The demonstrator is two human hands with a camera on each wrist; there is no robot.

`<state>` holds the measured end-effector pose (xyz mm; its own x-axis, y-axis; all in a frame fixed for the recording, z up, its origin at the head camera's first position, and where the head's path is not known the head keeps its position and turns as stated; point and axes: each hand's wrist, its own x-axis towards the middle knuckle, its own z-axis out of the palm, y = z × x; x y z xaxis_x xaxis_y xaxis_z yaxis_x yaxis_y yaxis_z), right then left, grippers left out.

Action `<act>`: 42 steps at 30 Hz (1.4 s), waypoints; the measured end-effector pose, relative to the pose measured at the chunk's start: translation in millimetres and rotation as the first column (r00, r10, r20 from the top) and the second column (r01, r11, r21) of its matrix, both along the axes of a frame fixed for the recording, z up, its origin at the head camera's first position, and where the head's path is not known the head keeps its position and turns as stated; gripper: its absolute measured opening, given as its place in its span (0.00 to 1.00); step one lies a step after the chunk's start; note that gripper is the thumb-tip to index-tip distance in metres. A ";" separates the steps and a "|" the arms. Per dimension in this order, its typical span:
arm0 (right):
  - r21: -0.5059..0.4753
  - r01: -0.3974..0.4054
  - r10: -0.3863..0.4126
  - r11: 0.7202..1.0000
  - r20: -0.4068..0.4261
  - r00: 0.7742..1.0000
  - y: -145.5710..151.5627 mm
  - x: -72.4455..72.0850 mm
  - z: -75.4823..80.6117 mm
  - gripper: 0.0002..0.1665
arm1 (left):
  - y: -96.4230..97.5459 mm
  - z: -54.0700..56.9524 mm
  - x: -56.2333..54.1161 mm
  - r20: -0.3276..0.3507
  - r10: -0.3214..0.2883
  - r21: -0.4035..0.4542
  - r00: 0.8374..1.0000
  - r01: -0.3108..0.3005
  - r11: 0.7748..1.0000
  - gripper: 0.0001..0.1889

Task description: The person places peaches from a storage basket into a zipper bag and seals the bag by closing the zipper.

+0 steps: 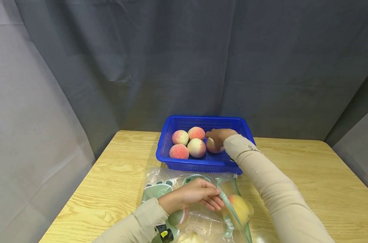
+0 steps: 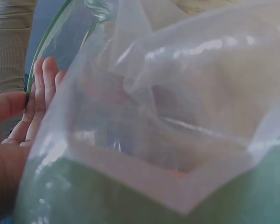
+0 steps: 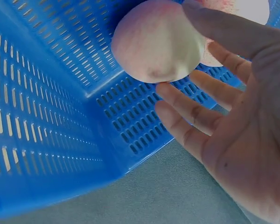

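My left hand [image 1: 199,194] pinches the green zip edge of a clear plastic zip bag [image 1: 205,216] with green printed patterns, thumb on one side and fingers on the other. Inside the bag sits a yellow-red peach [image 1: 241,208], and a pale round fruit [image 1: 190,238] shows at the lower frame edge. My right hand [image 1: 221,135] reaches into a blue basket [image 1: 199,162] at a pink-and-cream peach [image 3: 156,44]. In the right wrist view its fingers are extended, the thumb overlapping the peach's top and the fingertips right at its lower edge.
Several other peaches [image 1: 179,151] lie in the basket's left half. The basket stands near the back edge of the wooden table [image 1: 117,172], with the bag in front of it. A grey curtain [image 1: 172,60] hangs behind.
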<state>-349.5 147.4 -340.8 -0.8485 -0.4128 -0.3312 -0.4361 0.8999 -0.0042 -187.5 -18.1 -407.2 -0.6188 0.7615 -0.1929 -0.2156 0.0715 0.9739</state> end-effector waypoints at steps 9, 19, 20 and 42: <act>0.076 0.085 -0.091 0.993 0.071 0.993 2.3 5.0 2.4 0.43 | -0.6 -2.7 -1.3 0.007 0.000 -0.009 1.000 0.000 1.000 0.18; 0.034 0.116 -0.118 0.993 0.054 0.992 1.6 7.1 3.0 0.40 | -1.2 -2.7 -1.3 0.010 -0.008 -0.011 1.000 0.008 1.000 0.18; 0.030 0.121 -0.123 0.992 0.061 0.991 1.4 7.3 3.4 0.40 | -1.2 -2.3 -1.1 0.010 -0.006 -0.011 1.000 0.006 1.000 0.18; 0.037 0.114 -0.115 0.993 0.038 0.993 3.5 20.3 -0.4 0.35 | 0.8 -1.8 1.3 0.013 -0.006 -0.008 1.000 0.006 1.000 0.18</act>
